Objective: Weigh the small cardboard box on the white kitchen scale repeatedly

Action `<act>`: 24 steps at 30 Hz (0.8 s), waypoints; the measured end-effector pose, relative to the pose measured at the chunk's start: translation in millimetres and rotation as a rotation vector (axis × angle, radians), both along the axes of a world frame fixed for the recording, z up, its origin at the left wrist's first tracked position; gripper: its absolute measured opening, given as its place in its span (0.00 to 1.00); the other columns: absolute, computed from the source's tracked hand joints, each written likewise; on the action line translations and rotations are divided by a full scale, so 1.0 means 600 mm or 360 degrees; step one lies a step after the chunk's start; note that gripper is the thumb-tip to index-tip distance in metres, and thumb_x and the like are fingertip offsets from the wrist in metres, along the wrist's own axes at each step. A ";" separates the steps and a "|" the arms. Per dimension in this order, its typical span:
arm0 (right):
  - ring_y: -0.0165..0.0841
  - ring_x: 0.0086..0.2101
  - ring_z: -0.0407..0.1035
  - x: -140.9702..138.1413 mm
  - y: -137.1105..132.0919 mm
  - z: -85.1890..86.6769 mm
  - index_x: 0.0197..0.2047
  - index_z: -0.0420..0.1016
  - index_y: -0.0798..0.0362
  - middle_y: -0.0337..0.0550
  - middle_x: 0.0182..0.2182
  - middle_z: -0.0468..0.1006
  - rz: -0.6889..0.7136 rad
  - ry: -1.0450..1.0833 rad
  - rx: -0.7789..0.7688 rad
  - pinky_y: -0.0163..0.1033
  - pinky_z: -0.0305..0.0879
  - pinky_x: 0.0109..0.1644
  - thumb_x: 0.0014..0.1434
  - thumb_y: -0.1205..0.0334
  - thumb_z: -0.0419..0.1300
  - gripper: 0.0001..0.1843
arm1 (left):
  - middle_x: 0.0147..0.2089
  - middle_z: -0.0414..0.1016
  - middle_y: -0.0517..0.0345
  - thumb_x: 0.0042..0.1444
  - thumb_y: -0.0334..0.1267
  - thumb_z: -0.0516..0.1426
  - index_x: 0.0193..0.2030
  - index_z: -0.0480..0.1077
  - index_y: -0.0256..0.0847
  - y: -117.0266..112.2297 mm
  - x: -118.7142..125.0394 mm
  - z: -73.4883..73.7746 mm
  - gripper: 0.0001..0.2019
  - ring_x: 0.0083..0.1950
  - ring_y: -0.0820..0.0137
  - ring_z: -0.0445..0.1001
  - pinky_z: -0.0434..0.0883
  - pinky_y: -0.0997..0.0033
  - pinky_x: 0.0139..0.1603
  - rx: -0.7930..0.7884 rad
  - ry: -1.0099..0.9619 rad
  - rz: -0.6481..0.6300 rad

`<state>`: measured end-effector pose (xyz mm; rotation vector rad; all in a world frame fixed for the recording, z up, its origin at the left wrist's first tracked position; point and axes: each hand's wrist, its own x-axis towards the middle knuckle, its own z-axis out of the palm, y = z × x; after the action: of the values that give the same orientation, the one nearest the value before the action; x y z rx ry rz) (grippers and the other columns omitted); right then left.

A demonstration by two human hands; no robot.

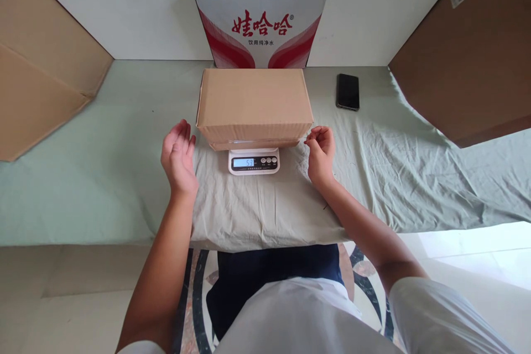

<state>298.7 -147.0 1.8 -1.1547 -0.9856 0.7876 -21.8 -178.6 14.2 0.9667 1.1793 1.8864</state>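
A closed brown cardboard box (254, 104) rests on a small white digital scale (254, 161) whose lit display reads 53. My left hand (178, 156) hovers just left of the box, fingers stretched out and apart, touching nothing. Just off the box's lower right corner is my right hand (319, 150), its fingers loosely curled with nothing visible in them.
The scale stands on a pale green cloth-covered table (394, 177). A black phone (347, 91) lies at the back right. A white and red printed carton (260, 25) stands behind the box. Large brown cartons flank the table at left (37, 61) and right (473, 61).
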 end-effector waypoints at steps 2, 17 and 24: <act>0.33 0.36 0.61 0.000 -0.001 0.001 0.42 0.67 0.43 0.35 0.34 0.66 0.0007 -0.0013 -0.0006 0.41 0.62 0.42 0.53 0.61 0.62 0.13 | 0.80 0.69 0.28 0.56 0.63 0.70 0.67 0.72 0.36 0.000 0.001 0.001 0.40 0.86 0.44 0.65 0.61 0.43 0.88 -0.0012 -0.0005 0.0002; 0.32 0.35 0.60 0.004 0.002 -0.002 0.42 0.66 0.44 0.33 0.34 0.65 0.0041 0.0026 -0.0021 0.40 0.62 0.42 0.54 0.61 0.63 0.12 | 0.80 0.70 0.27 0.56 0.66 0.71 0.66 0.73 0.36 -0.001 0.003 0.004 0.41 0.85 0.44 0.66 0.63 0.44 0.88 -0.0023 0.0003 -0.0024; 0.32 0.36 0.62 0.005 0.005 -0.006 0.41 0.67 0.45 0.34 0.35 0.68 0.0034 0.0045 -0.0033 0.41 0.62 0.43 0.52 0.62 0.62 0.12 | 0.80 0.69 0.25 0.56 0.66 0.70 0.67 0.72 0.35 -0.001 0.002 0.004 0.43 0.86 0.42 0.64 0.62 0.41 0.88 -0.0031 0.0047 -0.0034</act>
<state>301.8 -143.8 -2.0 -1.1494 -0.9694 0.8307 -20.8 -179.3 16.5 0.9953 1.1980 1.8465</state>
